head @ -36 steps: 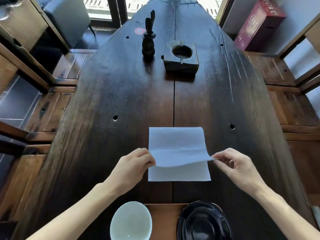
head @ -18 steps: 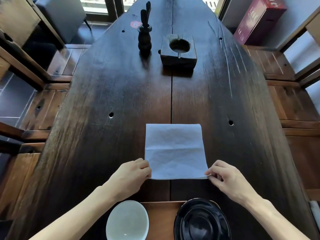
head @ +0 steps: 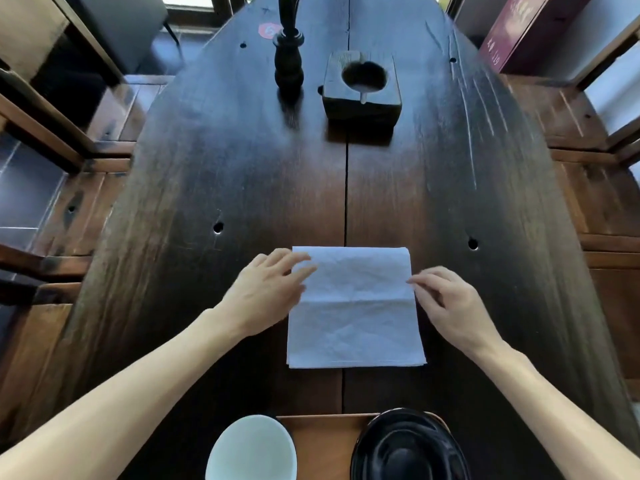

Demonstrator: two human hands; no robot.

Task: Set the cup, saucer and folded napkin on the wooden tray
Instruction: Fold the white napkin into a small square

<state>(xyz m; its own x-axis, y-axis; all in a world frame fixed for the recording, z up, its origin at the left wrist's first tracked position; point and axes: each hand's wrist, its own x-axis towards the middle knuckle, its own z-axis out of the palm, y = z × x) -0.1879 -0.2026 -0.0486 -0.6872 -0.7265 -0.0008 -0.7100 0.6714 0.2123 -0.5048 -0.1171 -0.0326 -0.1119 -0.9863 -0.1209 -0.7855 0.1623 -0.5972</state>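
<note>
A white folded napkin (head: 355, 317) lies flat on the dark wooden table (head: 242, 174), a crease running across its middle. My left hand (head: 266, 289) rests at the napkin's upper left edge, fingers spread and lying on the paper. My right hand (head: 446, 299) touches the right edge at the crease with its fingertips. At the near edge sits a wooden tray (head: 322, 441); a pale cup (head: 251, 448) is at its left end and a black saucer (head: 405, 448) at its right end.
Farther along the table stand a dark turned wooden holder (head: 288, 60) and a square wooden block with a round hollow (head: 362, 86). Wooden benches (head: 595, 188) flank both sides. A red box (head: 526, 29) stands at the far right.
The lifted napkin flap has been laid down flat to the near edge. Both hands have since moved away from the near corners up to the napkin's sides.
</note>
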